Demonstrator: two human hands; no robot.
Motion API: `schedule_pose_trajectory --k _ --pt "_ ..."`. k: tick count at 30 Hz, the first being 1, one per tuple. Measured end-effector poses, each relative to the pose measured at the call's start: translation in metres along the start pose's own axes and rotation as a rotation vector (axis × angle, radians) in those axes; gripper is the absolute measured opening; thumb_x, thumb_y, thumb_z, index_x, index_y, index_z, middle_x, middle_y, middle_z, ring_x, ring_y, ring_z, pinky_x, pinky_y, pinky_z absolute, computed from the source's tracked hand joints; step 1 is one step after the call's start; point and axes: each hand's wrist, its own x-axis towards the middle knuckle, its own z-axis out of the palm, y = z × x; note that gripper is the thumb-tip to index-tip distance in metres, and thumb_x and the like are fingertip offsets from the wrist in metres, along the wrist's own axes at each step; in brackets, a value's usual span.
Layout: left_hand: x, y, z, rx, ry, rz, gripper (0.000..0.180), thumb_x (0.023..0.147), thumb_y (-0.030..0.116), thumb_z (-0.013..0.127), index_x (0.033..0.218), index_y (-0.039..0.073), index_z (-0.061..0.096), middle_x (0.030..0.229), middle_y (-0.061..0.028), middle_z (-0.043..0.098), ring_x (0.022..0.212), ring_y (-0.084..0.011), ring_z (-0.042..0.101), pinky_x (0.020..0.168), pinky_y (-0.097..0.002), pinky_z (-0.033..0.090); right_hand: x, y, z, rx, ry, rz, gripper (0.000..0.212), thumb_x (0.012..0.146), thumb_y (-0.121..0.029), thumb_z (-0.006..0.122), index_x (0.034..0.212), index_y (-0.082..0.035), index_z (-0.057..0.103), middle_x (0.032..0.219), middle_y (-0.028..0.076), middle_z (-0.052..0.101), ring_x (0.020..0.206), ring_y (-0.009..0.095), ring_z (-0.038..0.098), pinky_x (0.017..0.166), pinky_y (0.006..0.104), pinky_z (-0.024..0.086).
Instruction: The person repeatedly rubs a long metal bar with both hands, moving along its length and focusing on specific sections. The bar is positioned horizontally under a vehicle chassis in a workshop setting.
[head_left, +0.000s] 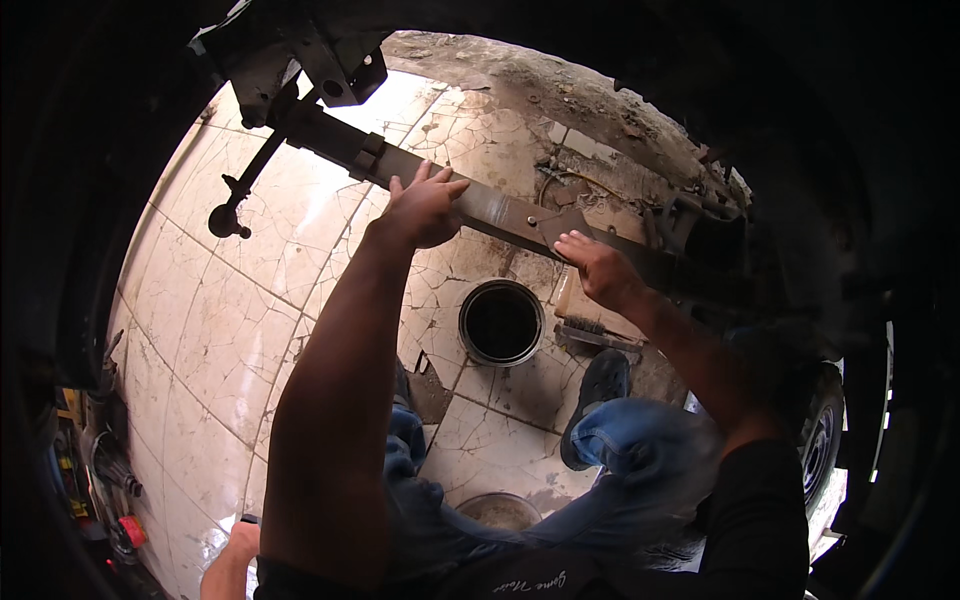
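Observation:
A long flat steel leaf spring runs slantwise across the view, with a clamp band around its upper left part. My left hand lies on the spring to the right of that band, its fingers spread over the top face. My right hand is farther right on the same spring. Its fingers press on a flat brown square piece, which looks like sandpaper, against the metal. A small round bolt head shows just left of that piece.
Below the spring an open can with a dark inside stands on cracked tiles. Right of it lies a wire brush. A rod with a ball joint hangs at left. Another person's hand shows lower left; a wheel stands right.

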Motion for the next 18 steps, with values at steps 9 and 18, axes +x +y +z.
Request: schedule_pose_trajectory --k 9,18 --pt "0.013 0.026 -0.013 -0.653 -0.301 0.317 0.048 0.081 0.015 0.076 0.123 -0.003 0.061 0.114 -0.0149 0.069 0.103 -0.0216 0.065 0.093 -0.0320 0.050 0.027 -0.052 -0.024 1.088 0.061 0.183 0.038 0.095 -0.003 0.052 0.133 0.002 0.055 0.119 0.011 0.065 0.107 0.015 0.061 0.097 0.0291 0.048" --pt "0.012 -0.026 -0.002 -0.716 0.264 0.115 0.030 0.087 0.015 0.065 0.113 -0.001 0.067 0.102 -0.0141 0.073 0.091 -0.0198 0.069 0.084 -0.0318 0.054 -0.055 -0.010 0.046 0.299 -0.472 0.232 0.052 0.085 -0.031 0.067 0.125 -0.001 0.054 0.105 0.024 0.067 0.102 0.033 0.066 0.089 0.0395 0.051"
